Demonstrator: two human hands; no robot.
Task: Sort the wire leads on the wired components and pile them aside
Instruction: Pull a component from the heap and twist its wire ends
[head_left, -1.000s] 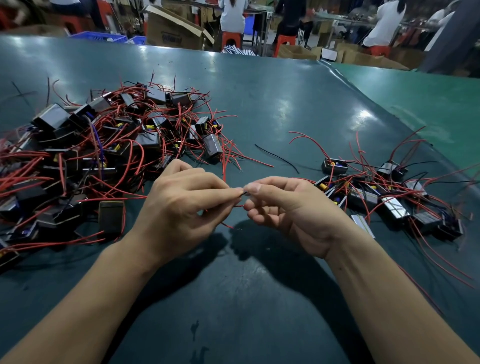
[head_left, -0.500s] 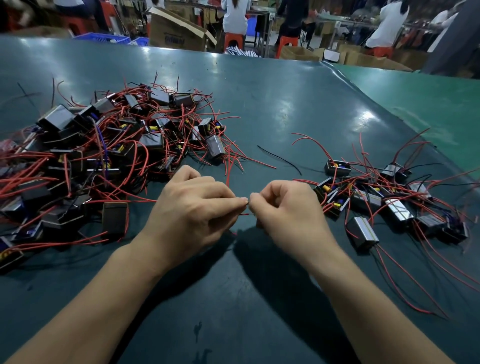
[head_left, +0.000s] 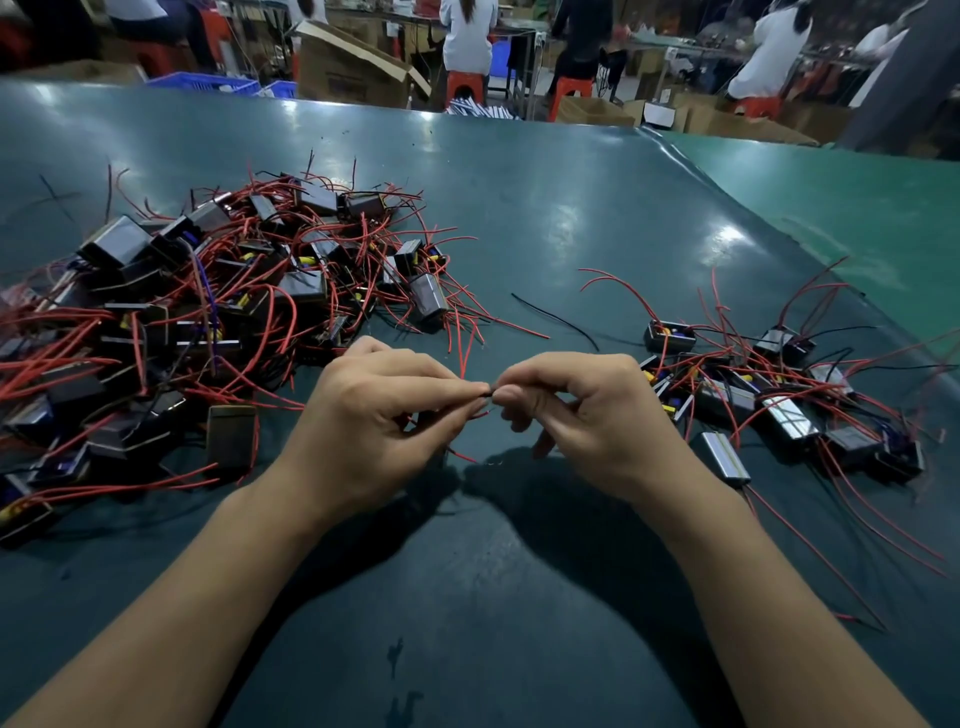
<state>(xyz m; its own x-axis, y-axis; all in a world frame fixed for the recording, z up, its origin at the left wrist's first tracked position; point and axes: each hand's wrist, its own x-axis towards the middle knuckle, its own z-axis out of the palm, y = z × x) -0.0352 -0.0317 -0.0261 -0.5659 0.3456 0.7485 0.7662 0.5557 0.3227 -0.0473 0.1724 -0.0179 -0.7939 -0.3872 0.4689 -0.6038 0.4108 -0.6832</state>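
A big heap of black wired components with red leads lies at the left of the dark green table. A smaller pile of such components lies at the right. In the middle, my left hand and my right hand meet fingertip to fingertip. Both pinch thin wire leads, dark and red, between thumb and forefinger. A red lead end pokes out below my left hand. The component they belong to is hidden under my left palm.
A loose black wire lies on the table between the piles. The table's right edge runs diagonally beside a lighter green surface. Beyond the far edge are cardboard boxes, blue crates, red stools and seated people.
My hands stay together at the same spot. My right hand's lower fingers have spread a little, and a dark wire tip now shows between the two pinches.
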